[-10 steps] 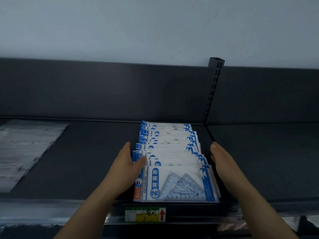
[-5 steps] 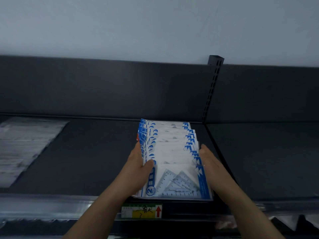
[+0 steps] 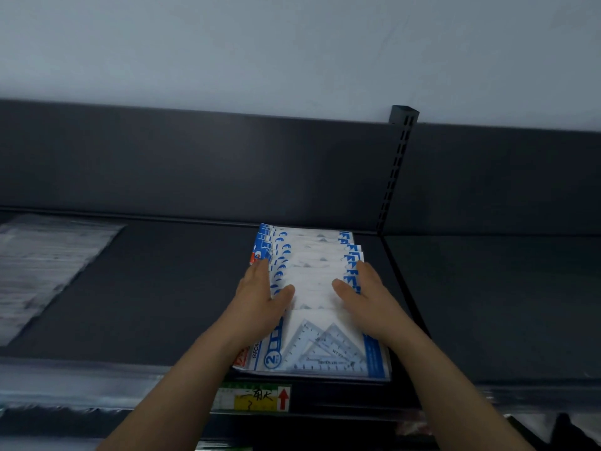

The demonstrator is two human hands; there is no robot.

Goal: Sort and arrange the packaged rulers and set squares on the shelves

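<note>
Our fingers (image 3: 257,275) are lying straight, left hand (image 3: 260,304) and right hand (image 3: 369,304) pressing the sides of the set square packs (image 3: 312,255), thumbs resting on top. We are closing in from wider apart, squaring the row running back along the shelf (image 3: 162,288).

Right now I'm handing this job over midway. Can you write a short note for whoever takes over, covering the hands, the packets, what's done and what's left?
Left hand: open, fingers straight along the left side of the set square packets, thumb on top.
Right hand: open, pressing the right side, thumb on top.
Packets: one overlapping row on the dark shelf, running from the front lip toward the back, above the yellow price label.
Done: row gathered, edges roughly aligned.
Left: square up the rear packets, which sit slightly offset. The blurred clear-wrapped packs at far left may need sorting.
</note>
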